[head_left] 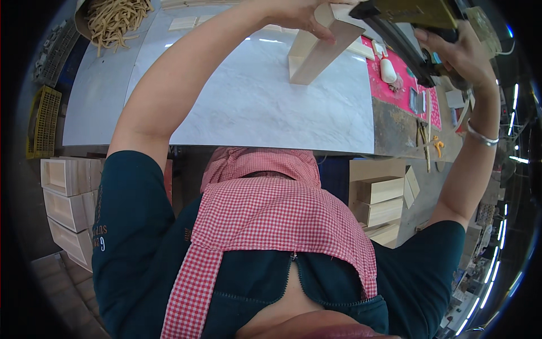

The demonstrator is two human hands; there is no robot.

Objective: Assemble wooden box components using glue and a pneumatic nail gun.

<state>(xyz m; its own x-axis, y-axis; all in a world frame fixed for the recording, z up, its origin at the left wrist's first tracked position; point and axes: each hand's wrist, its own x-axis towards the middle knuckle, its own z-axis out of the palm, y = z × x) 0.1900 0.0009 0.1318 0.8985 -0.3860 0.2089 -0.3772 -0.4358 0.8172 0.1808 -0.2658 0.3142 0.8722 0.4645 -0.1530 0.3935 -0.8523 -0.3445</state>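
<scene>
My left hand (302,16) grips the top of a pale wooden box frame (316,51) that stands tilted on the white marble-patterned table top (243,107). My right hand (457,53) holds a dark and brass-coloured nail gun (412,12) at the frame's upper right end, its nose close to the wood. A silver bangle sits on my right wrist. My red-checked apron and dark green shirt fill the lower middle of the view.
A pile of thin wood offcuts (116,20) lies at the table's far left. A red mat (403,79) with a white bottle (388,70) and small tools lies right of the frame. Finished wooden boxes are stacked at the lower left (68,200) and right (381,206). A yellow crate (44,121) is left.
</scene>
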